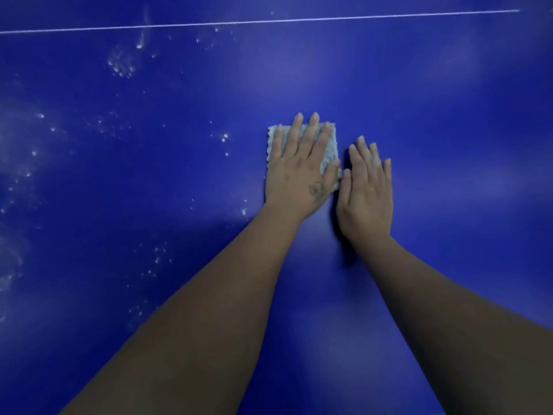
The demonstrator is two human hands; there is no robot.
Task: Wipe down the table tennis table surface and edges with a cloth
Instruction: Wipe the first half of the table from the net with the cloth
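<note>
White specks (121, 65) dot the blue surface (179, 109) at nine o'clock of the grey cloth (331, 152), pinned flat under the left hand (299, 172), fingers straight, grip wide, probably to sweep that way, while the right hand (366, 193) at four o'clock lies flat, empty, likely bracing.

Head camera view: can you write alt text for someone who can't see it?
A person's left hand presses a pale cloth flat on a blue table tennis table, the right hand resting flat beside it. White specks dot the surface to the left, and a white line crosses the far side.
</note>
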